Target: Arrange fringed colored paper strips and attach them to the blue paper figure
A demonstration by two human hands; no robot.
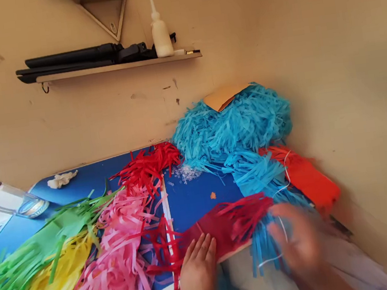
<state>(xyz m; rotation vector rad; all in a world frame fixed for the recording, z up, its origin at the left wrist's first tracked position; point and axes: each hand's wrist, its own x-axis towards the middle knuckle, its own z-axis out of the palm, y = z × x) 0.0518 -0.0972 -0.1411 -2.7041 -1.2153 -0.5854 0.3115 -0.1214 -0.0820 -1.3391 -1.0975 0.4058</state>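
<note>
My left hand (200, 264) lies flat, fingers stretched out, on the uncut middle of a dark red tissue paper sheet (215, 226) with fringed ends. My right hand (296, 238) is smeared by motion beside the sheet's right fringe; whether it grips anything does not show. A white string (283, 228) runs close to its fingers. Beneath and behind it spreads fringed blue tissue paper (258, 169). To the left of the red sheet lie fringed pink tissue paper (122, 251), yellow tissue paper (51, 285) and green tissue paper (47, 232).
A large blue fringe heap (233, 120) carries an orange paper piece (226, 96). Bright red fringe (153, 162) and an orange-red bundle (309, 179) lie on the blue table (197, 202). A glass bottle (14, 199) leans in at left. The wall shelf (114, 68) holds a glue bottle (161, 36).
</note>
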